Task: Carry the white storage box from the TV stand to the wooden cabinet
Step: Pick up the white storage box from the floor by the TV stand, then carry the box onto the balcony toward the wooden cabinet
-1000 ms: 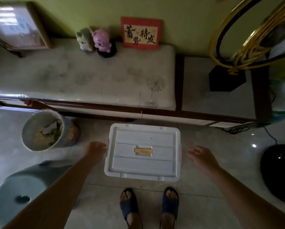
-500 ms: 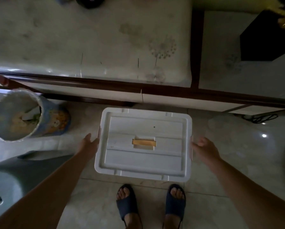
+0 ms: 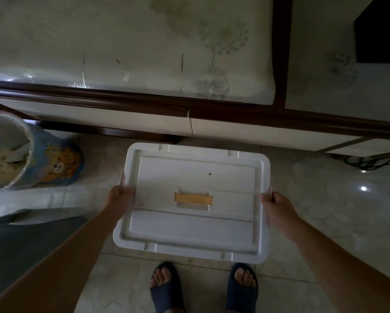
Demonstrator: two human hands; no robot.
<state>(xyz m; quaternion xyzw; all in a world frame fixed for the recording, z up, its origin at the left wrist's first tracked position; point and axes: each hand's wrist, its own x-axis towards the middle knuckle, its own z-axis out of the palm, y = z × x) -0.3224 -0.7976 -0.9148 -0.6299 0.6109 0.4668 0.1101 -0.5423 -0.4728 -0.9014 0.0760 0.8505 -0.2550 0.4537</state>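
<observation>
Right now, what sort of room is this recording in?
Most likely a home living room: a long low stand with dark wood trim, a glossy tiled floor, and a child's cartoon-printed bin beside the white storage box.

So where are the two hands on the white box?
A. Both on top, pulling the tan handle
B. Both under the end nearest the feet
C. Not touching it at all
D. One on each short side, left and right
D: the left hand holds the left side of the white storage box and the right hand holds its right side, while the tan handle on the lid sits untouched.
</observation>
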